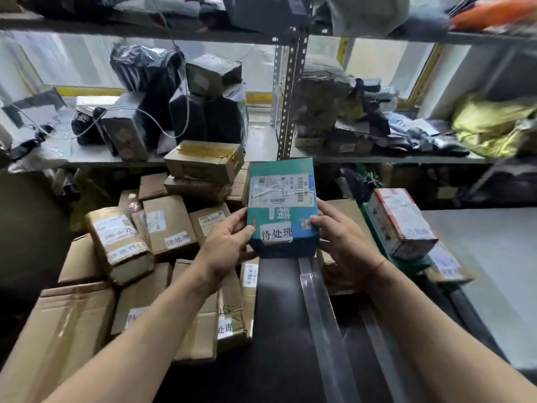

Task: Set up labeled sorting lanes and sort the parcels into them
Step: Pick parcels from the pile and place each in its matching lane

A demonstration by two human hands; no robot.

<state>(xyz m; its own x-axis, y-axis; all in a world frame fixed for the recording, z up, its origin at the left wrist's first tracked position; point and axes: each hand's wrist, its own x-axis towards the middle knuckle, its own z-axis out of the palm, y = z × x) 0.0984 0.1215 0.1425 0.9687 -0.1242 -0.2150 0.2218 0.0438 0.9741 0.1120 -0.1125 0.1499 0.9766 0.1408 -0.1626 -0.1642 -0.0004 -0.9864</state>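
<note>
My grip is 2-handed: left hand and right hand clasp the teal parcel by its sides, held up mid-air. Left of it, I see the brown boxes piled with white tags. Right of it lies a white-orange parcel. I judge sorting partway, many left.

Shipping label on teal box: print too small to read; barcodes visible only.
Left hand fingers behind box, hidden; thumb alone shows on front.
Right hand fingers partly behind box right edge.
Both forearms cut by bottom frame edge.
Top shelf goods blurred, cropped by upper edge.
Cardboard parcels at left: lower labels partly covered, illegible.
Yellow bag cut by right edge.
</note>
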